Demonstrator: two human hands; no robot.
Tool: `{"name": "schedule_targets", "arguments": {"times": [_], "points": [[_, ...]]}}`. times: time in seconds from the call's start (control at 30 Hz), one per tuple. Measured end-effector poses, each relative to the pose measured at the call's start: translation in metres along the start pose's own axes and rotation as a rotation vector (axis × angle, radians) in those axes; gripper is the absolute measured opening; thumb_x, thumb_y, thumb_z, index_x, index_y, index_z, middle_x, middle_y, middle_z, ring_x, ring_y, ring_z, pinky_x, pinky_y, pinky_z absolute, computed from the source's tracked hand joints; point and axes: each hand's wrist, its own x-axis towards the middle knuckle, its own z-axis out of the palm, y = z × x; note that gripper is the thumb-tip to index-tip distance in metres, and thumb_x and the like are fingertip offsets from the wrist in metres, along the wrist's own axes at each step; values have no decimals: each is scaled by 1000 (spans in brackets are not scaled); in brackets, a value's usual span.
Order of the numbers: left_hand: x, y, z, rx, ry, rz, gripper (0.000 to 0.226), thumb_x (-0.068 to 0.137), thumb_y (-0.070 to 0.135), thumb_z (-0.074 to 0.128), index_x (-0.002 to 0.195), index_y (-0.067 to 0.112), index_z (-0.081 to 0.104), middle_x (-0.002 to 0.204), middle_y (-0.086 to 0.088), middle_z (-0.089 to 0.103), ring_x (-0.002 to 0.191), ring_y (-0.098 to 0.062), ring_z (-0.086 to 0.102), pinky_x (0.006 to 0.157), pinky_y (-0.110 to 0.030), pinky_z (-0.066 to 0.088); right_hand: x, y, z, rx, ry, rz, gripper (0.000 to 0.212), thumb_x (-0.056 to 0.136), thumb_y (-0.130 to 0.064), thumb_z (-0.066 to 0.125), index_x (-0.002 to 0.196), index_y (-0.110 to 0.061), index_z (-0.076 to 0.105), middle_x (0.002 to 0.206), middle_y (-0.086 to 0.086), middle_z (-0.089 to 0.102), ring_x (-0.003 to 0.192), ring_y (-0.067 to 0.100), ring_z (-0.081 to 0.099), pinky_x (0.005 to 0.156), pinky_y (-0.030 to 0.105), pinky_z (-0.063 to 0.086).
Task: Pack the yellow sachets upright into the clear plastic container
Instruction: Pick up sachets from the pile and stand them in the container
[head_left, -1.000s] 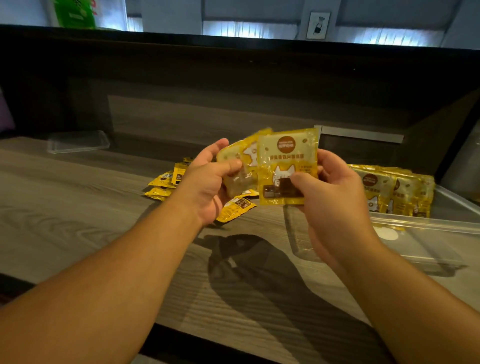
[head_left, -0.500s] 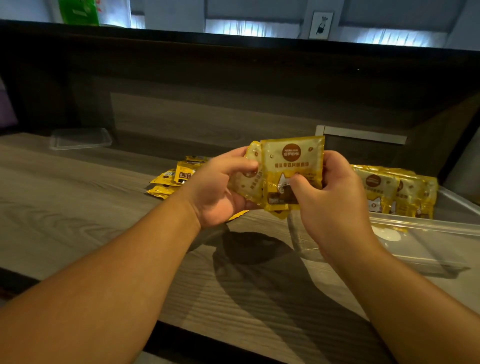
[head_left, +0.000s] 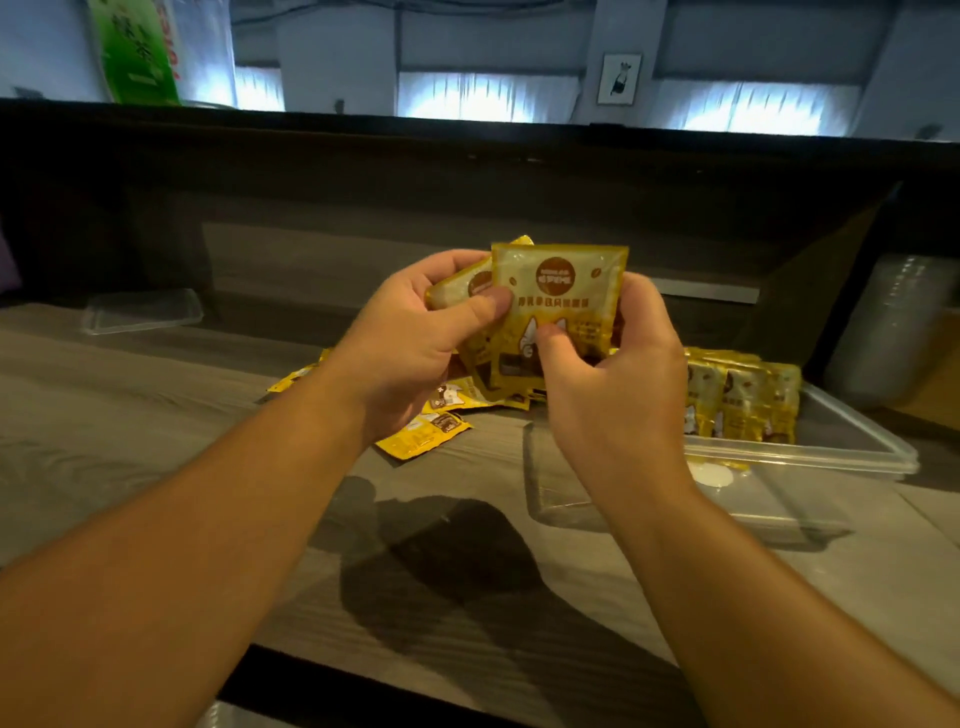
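Squaring up two yellow sachets in the air: the front sachet (head_left: 558, 306) stands upright, print toward the camera, w/ a second sachet (head_left: 462, 285) tucked behind it at the left, tilted. Compared w/ a sec ago the two have closed together; they were fanned apart, now they overlap into a near stack and sit a bit higher in view. Right hand (head_left: 618, 384) pinches the front one, thumb on its lower face, fingers curled behind. Left hand (head_left: 410, 343) grips the rear one, thumb pressed across the seam where the two meet. Both hands full, nothing loose.

Likely meaning: pair is being aligned so it can go in as one unit, next to the packed row (head_left: 743, 402) already standing upright at the far end of the clear plastic container (head_left: 810, 460), just right of the hands. Near part of the tub looks unfilled. Loose pile (head_left: 431, 423) lies flat on the table (head_left: 130, 467) under the left hand, so plenty left. A clear lid (head_left: 143, 317) sits far left.
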Motion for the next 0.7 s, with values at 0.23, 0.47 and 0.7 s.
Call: {"name": "schedule_targets", "arguments": {"times": [0.23, 0.47, 0.7], "points": [[31, 22, 44, 279, -138, -3, 28, 93, 8, 66, 115, 23, 65, 108, -6, 71, 95, -22, 74, 75, -47, 63, 41, -3, -56, -144, -29, 71, 86, 85, -7, 75, 144, -45, 25, 127, -7, 50, 106, 10, 57, 59, 15, 52], [63, 3, 99, 648, -211, 37, 20, 90, 17, 71, 107, 27, 67, 100, 3, 69, 93, -13, 69, 69, -25, 60, 73, 27, -116, -728, -146, -5, 51, 84, -14, 76, 129, -27, 56, 124, 0, 51, 99, 13, 47, 58, 10, 32], [86, -20, 124, 798, -218, 101, 25, 88, 18, 74, 112, 24, 69, 100, 6, 68, 95, -11, 66, 81, -27, 58, 83, 46, -132, -747, -279, 62, 53, 88, -7, 70, 133, -30, 53, 103, -8, 52, 93, 13, 56, 57, 17, 45]]}}
